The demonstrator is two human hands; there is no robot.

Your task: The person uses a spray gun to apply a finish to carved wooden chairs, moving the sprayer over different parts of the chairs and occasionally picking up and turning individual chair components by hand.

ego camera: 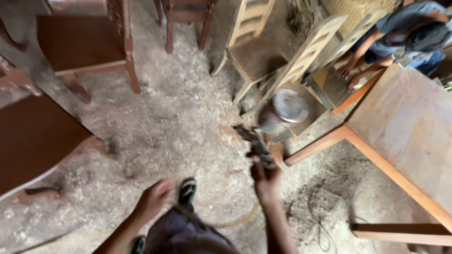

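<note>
A workshop floor [188,117] thick with pale sawdust spreads underfoot, crowded by dark brown chairs [84,47] on the left and unfinished pale wooden chairs [254,51] at the top. A bare wooden table [405,127] stands at the right, and beyond it another person [400,33] crouches over a chair frame. The right hand [266,181] is closed around a blurred dark tool [254,143], held above the floor beside a round metal tin [285,110]. The left hand [153,197] hangs open and empty near a black shoe [187,192].
</note>
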